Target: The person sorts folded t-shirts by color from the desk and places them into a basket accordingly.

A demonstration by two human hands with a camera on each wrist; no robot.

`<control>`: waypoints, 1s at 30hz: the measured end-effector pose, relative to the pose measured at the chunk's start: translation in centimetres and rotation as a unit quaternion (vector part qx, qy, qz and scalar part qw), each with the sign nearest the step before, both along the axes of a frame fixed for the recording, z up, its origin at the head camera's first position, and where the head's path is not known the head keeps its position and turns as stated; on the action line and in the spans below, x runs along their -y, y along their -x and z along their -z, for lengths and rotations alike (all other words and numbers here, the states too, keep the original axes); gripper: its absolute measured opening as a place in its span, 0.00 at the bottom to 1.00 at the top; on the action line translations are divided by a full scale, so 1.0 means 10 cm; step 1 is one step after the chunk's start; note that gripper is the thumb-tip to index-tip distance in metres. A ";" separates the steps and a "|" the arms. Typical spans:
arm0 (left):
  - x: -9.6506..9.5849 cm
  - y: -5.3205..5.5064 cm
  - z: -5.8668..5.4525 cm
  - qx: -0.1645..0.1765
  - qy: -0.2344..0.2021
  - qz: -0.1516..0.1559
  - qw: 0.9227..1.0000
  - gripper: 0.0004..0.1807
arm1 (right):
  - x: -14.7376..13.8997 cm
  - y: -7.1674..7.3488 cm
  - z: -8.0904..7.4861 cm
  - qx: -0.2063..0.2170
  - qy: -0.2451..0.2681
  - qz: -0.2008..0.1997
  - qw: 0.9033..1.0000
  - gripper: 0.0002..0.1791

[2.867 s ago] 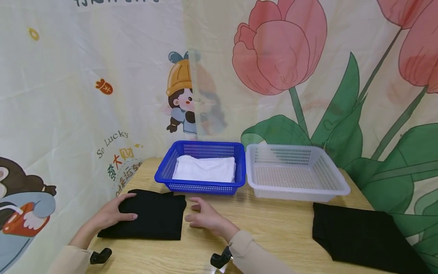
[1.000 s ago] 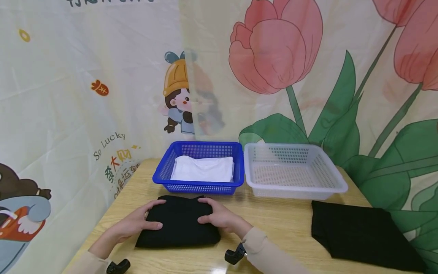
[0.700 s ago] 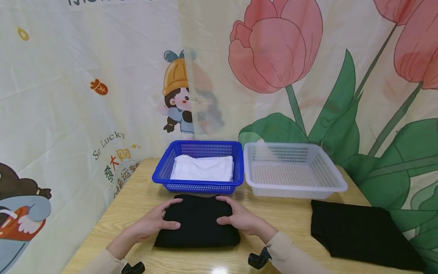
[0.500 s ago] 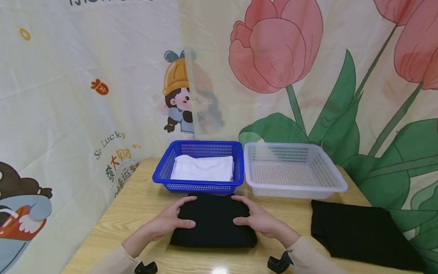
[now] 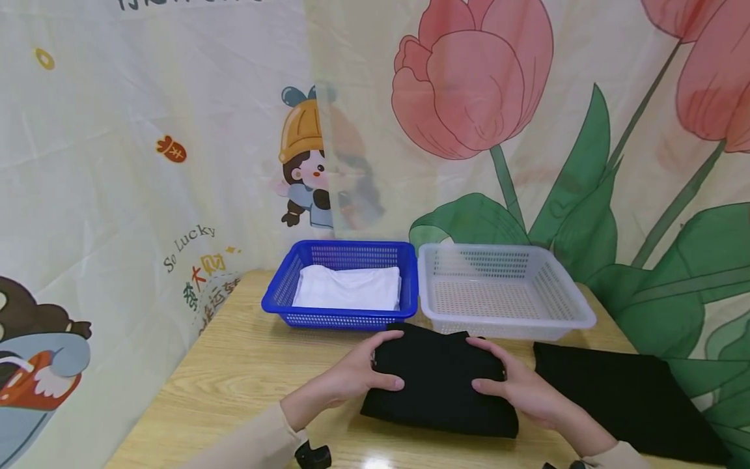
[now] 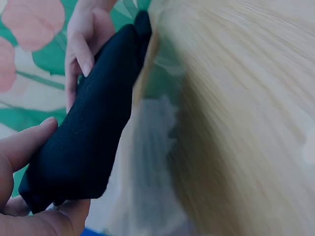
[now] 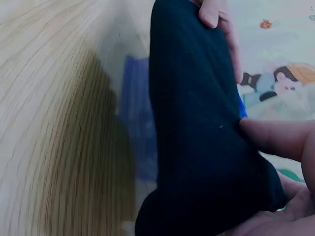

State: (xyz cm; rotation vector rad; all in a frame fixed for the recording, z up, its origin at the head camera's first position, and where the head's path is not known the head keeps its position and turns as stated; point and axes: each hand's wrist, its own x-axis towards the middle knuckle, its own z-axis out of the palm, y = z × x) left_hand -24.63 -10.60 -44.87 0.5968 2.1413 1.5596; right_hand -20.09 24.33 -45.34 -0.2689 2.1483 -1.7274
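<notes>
Between both hands hangs a folded black garment (image 5: 439,384), lifted off the table, with a shadow below it in the wrist views. My left hand (image 5: 357,371) grips its left edge, thumb on the near face and fingers curled round behind. The right hand (image 5: 521,387) holds the opposite edge the same way. In the left wrist view the bundle (image 6: 88,123) looks thick and rounded, and the right wrist view shows the cloth (image 7: 197,118) sagging slightly. Fingers behind the cloth are partly hidden.
At the back of the wooden table (image 5: 234,371), a blue basket (image 5: 346,320) contains folded white cloth (image 5: 348,290). Beside it stands a white basket (image 5: 510,326) with a bare bottom. Another black garment (image 5: 633,397) lies flat at the right, partly behind the right hand. A printed curtain hangs behind.
The left hand held the garment at the table's left; the right hand then took its other edge. Both hands have carried it rightward, in front of the white basket, and it is now raised.
</notes>
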 end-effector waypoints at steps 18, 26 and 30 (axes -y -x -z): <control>-0.94 0.27 -0.51 -0.022 -0.047 -0.017 0.999 0.46 | -0.89 0.08 -0.66 -0.101 -0.050 0.032 0.993 0.46; -1.23 0.64 -0.63 -0.017 -0.062 -0.068 0.996 0.44 | -1.17 0.45 -0.84 -0.160 -0.114 0.043 0.980 0.49; -1.35 0.80 -0.63 -0.024 -0.072 -0.081 0.994 0.44 | -1.26 0.70 -0.86 -0.169 -0.133 0.052 0.975 0.50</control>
